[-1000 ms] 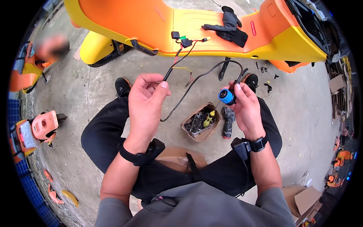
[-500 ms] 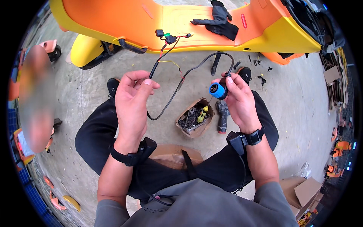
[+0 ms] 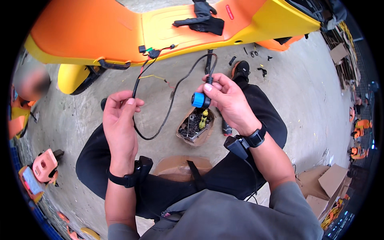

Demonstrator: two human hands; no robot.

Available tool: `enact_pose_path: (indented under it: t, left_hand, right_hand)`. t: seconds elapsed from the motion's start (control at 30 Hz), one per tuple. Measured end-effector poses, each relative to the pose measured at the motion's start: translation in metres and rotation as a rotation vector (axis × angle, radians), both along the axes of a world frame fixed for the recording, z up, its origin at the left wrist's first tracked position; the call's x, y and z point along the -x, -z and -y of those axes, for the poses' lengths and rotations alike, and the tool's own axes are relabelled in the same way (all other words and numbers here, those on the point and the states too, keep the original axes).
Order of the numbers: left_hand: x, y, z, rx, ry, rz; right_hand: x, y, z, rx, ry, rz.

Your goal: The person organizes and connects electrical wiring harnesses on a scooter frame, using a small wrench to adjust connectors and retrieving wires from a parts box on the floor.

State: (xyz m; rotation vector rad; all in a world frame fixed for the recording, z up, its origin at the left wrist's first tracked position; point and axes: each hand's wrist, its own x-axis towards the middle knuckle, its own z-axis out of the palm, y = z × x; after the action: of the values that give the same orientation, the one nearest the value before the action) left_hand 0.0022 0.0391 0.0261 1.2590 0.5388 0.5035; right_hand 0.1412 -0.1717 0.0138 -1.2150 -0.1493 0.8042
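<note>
A black wiring cable [image 3: 168,105] hangs in a loop between my two hands. My left hand [image 3: 122,116] pinches its sheathed part between thumb and fingers. The closed fingers of my right hand [image 3: 229,98] hold the cable's other end, just behind a round black connector with a blue collar [image 3: 197,100]; the collar points left. Beyond my left hand, the cable splits into thin red and yellow wires, and its small black plugs [image 3: 153,53] lie at the edge of the orange and yellow scooter's footboard [image 3: 160,34].
A dark glove [image 3: 204,22] lies on the footboard. Between my legs stands a cardboard box [image 3: 188,140] of screws with a yellow-handled screwdriver [image 3: 203,120]. Beside it is a dark tool [image 3: 227,129], partly hidden by my right hand. Small black parts [image 3: 262,72] lie beyond my right shoe.
The head view has shifted, so the scooter sits further left. My right hand has turned the connector: its pin face showed before, and now its side does. Both hands keep their hold.
</note>
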Motion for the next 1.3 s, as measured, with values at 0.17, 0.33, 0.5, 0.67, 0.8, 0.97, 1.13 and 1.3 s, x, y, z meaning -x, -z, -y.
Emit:
enact_pose_path:
  t: [0.17, 0.33, 0.5, 0.67, 0.8, 0.97, 1.13, 1.3]
  left_hand:
    - [-0.001, 0.001, 0.001, -0.034, 0.034, -0.011]
    - [-0.001, 0.004, -0.001, -0.047, 0.021, -0.064]
    - [-0.004, 0.009, -0.005, 0.023, -0.02, 0.009]
    - [-0.007, 0.012, -0.007, 0.193, 0.006, 0.004]
    - [-0.007, 0.011, -0.005, 0.258, 0.11, -0.187]
    - [-0.008, 0.009, -0.002, 0.313, 0.148, -0.209]
    - [-0.01, 0.012, -0.004, 0.36, 0.105, -0.047]
    - [-0.009, 0.017, -0.008, 0.458, 0.072, 0.123]
  right_hand:
    - [-0.001, -0.002, 0.003, 0.021, -0.027, 0.092]
    - [-0.02, -0.007, 0.018, -0.047, 0.11, 0.159]
    - [-0.054, -0.019, 0.051, -0.173, 0.315, 0.236]
    - [-0.068, -0.027, 0.073, -0.311, 0.445, 0.264]
    - [-0.07, -0.027, 0.08, -0.434, 0.433, 0.36]
    - [-0.072, -0.028, 0.089, -0.555, 0.313, 0.359]
    - [-0.07, -0.028, 0.103, -0.633, 0.149, 0.323]
    - [-0.068, -0.022, 0.108, -0.587, 0.114, 0.35]
